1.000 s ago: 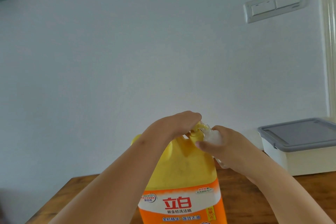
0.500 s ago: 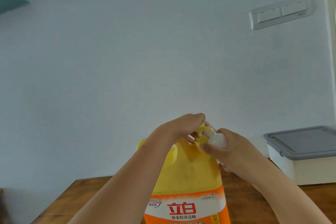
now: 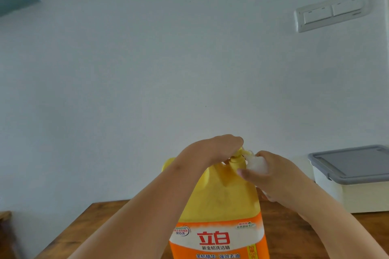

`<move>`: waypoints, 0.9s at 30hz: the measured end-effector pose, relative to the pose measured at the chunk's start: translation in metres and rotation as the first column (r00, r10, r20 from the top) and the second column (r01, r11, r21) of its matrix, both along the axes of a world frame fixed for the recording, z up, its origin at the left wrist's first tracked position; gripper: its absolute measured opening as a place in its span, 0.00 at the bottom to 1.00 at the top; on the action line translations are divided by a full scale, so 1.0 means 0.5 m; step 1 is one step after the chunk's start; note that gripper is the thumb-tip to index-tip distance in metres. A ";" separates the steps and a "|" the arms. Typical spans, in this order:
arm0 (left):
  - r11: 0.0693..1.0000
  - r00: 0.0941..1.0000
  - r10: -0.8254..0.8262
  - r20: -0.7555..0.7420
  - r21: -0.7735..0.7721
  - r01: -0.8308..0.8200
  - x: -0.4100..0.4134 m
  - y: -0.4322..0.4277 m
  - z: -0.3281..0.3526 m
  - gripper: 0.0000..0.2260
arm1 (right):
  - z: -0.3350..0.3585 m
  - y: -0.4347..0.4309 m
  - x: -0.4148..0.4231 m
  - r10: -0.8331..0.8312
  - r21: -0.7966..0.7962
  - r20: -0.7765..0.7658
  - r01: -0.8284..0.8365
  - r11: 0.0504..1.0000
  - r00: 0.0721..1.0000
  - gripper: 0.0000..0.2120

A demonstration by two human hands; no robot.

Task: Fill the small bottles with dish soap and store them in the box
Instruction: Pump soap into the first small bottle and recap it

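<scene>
Filling step: small bottle (image 3: 255,164) held at the pump (image 3: 237,153) of the jug (image 3: 223,195).
Standing on the worktop (image 3: 130,223), the yellow jug of dish soap has the left hand (image 3: 214,149) lying over its pump, fingers curled down around the head. The right hand (image 3: 271,174) grips the small bottle just right of the jug's pump, mouth up against the spout. How full it is cannot be told. The box (image 3: 357,195), well to the right of the jug, has its grey lid (image 3: 353,162) on. Soap seems to be going in now. The next move calls for straight presses with the bottle mouth held under the spout, then capping and opening the box.
</scene>
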State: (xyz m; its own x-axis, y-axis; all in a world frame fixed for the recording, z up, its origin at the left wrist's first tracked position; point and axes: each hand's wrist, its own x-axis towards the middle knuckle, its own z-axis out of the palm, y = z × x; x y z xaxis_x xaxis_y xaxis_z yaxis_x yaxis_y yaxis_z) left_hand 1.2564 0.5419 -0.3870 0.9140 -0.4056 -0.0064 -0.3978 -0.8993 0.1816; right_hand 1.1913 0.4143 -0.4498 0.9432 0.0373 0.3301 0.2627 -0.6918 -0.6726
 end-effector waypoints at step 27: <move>0.966 0.994 0.098 -0.055 -0.236 -0.108 0.003 -0.002 0.001 0.18 | -0.004 -0.002 0.004 0.034 0.118 0.003 -0.034 0.992 0.999 0.16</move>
